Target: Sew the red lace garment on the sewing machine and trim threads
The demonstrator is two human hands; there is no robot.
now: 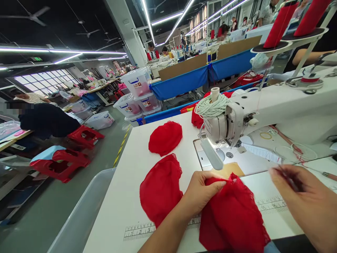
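Note:
My left hand (200, 191) pinches the upper edge of a red lace-edged fabric piece (234, 218) between thumb and fingers. The fabric hangs toward the table's front edge, just before the sewing machine (223, 123). To the right, apart from the cloth, my right hand (302, 200) is raised with its fingers curled together. Something dark shows in its palm, too blurred to name. Left of my left hand lies a second red fabric piece (160, 186) with a lace edge, partly behind my forearm. A third red piece (165, 137) lies farther back on the white table (116, 196).
A coil of pale cord (212, 105) sits on the machine head. Red thread cones (281, 24) stand at upper right. A printed ruler (139, 231) runs along the table. Beyond the left edge are a plastic bin (84, 211), red stools (61, 161) and a seated person (47, 119).

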